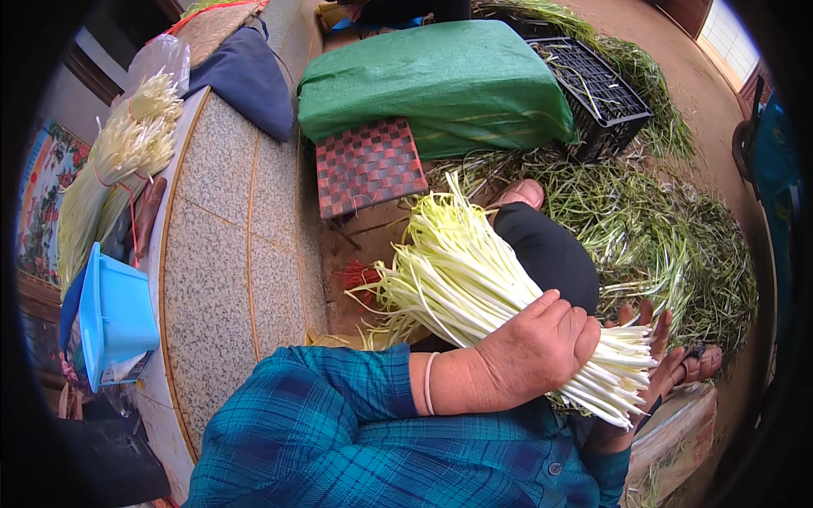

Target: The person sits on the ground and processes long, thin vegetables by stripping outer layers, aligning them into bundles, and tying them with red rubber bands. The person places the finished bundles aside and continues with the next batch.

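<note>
My left hand point(540, 349) is closed around a thick bundle of pale yellow-white blanched chives point(470, 267), near their white stem ends. The leafy tips fan out to the upper left, over my knee. At the other end, my right hand point(660, 368) has its fingers apart, with the palm up against the white stem ends. Part of that palm is hidden behind the stems. Below the leaf tips, red ties point(357, 279) lie on the floor, partly covered by the bundle.
Green leaf trimmings point(673, 254) are heaped at the right beside a black plastic crate point(610, 108). A green woven sheet point(432, 82) covers something ahead, behind a red-and-black woven stool point(371, 168). On the left ledge are tied chive bundles point(127, 140) and a blue plastic container point(124, 324).
</note>
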Action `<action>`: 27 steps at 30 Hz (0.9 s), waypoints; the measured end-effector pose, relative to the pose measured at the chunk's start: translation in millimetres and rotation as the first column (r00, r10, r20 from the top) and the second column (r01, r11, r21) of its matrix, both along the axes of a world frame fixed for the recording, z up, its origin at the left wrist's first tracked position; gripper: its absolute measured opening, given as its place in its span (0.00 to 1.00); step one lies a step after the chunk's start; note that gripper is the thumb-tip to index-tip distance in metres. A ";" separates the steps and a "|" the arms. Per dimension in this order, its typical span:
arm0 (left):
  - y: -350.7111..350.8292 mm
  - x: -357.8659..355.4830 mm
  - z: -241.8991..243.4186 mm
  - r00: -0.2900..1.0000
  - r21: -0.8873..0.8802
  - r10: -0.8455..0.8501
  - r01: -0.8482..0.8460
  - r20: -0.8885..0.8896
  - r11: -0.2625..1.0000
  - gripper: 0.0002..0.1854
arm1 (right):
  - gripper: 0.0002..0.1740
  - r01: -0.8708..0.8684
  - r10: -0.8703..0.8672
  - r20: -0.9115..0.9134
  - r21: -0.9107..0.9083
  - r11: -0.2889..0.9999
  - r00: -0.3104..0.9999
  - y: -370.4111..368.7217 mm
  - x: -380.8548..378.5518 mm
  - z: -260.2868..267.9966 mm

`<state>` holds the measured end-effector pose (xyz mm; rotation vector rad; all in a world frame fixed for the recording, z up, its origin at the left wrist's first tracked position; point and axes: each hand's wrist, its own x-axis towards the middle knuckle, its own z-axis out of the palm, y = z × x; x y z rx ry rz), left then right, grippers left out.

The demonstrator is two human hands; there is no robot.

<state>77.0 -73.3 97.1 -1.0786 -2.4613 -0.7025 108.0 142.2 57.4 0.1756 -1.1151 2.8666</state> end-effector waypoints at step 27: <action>33.0 -8.3 -14.3 0.995 -0.106 -0.078 0.071 -0.063 0.992 0.46 | 0.26 0.171 -0.061 0.264 -0.418 0.892 0.963 -8.8 2.5 -12.9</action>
